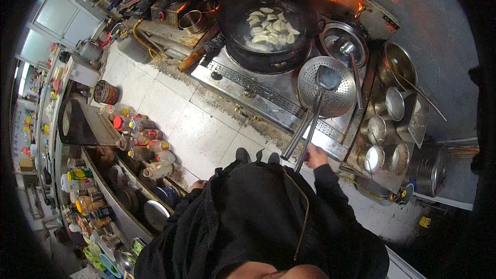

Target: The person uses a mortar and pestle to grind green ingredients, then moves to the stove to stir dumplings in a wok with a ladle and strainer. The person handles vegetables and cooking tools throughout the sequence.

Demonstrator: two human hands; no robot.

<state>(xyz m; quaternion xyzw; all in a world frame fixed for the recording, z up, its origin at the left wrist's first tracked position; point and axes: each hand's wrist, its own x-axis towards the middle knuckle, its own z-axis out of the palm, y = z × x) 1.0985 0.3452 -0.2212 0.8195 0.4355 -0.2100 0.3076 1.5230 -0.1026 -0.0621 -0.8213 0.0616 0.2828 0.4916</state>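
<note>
My right hand (317, 156) is at the stove's front edge, just beside the handles of a perforated metal strainer (343, 99) and a steel ladle (328, 78) that lies in it; whether it touches them is unclear. My left hand (199, 184) hangs low by my side near the shelves, mostly hidden by the black sleeve. On the burner sits a large black wok (267, 60) with many pale dumplings (271, 26) in steaming liquid. A second ladle (347, 48) rests in a steel bowl (329, 33) right of the wok.
Metal seasoning containers (376, 130) and a deep steel pot (399, 56) stand at the right. Bottles (159, 145) crowd the tiled floor at the left beside shelves with stacked dishes. A wok's wooden handle (192, 60) juts over the stove edge. Flames glow behind the wok.
</note>
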